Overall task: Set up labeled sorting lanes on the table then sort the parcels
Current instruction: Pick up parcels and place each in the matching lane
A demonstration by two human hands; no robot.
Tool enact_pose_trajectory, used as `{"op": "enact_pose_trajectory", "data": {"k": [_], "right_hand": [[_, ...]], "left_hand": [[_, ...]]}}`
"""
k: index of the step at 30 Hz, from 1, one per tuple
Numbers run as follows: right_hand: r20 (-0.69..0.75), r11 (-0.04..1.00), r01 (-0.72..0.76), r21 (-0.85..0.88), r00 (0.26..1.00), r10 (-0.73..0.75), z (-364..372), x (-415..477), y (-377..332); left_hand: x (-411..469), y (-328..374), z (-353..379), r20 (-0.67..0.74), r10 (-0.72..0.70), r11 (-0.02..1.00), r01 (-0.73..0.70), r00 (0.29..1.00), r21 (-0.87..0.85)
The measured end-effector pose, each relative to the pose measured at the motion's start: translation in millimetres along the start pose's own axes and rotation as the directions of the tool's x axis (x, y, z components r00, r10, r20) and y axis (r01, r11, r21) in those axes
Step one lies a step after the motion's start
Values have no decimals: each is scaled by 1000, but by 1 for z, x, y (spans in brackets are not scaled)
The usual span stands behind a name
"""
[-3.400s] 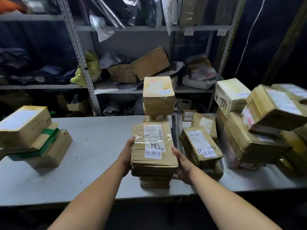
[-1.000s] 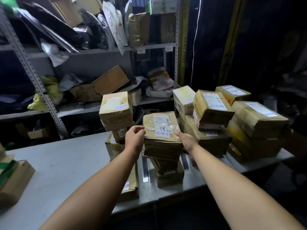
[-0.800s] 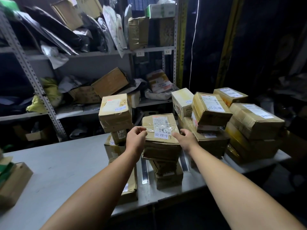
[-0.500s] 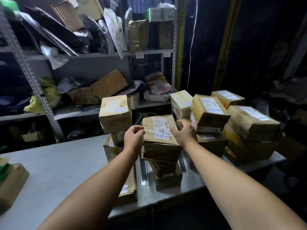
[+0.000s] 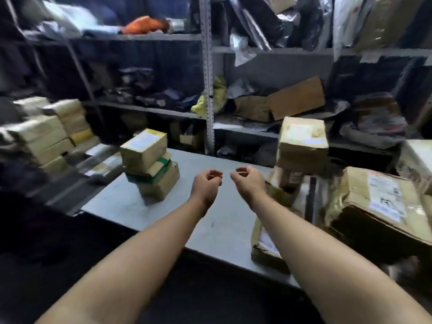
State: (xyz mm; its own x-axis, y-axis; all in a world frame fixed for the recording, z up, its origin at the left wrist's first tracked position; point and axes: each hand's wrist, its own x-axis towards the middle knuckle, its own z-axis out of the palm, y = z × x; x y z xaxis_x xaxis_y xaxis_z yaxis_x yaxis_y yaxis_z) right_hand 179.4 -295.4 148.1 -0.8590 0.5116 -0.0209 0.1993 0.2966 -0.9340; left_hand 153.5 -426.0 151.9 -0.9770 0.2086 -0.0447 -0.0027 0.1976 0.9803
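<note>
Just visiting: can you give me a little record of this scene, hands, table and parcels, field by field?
Left hand: empty, fingers loosely curled, over the table
Right hand: empty, loosely curled, beside the left
Left stack: three parcels, green tape on the middle one
Labelled parcel: at the table's right
Shelves: behind, crammed with parcels

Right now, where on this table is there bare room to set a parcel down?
Bare table between the green-taped stack and the tall stack, beneath the left hand and right hand. Crowded at the right: big labeled parcel.
</note>
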Motion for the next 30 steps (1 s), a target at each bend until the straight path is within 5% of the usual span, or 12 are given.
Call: {"op": "enact_pose_trajectory", "data": {"k": [7,13,20,27,30], "right_hand": [[280,993,-103,-63,953,116,182,10,-16],[370,973,-225,-44,901,225,292,57,-52],[217,958,-285,15,937,275,351,112,-73],[105,953,-301,-39,947,304,367,147,-60],[113,937,-344,-64,930,349,364,150,-52]], "left_hand": [[22,-70,-170,-205,-115,988,133,972,74],[87,-89,-270,-251,-158,982,179,955,65],[184,-97,-335,-270,-196,980,195,943,-29],[270,-107,-334,-46,-459,888,460,887,7],[277,-102,-320,-67,-501,859,505,863,86]]}}
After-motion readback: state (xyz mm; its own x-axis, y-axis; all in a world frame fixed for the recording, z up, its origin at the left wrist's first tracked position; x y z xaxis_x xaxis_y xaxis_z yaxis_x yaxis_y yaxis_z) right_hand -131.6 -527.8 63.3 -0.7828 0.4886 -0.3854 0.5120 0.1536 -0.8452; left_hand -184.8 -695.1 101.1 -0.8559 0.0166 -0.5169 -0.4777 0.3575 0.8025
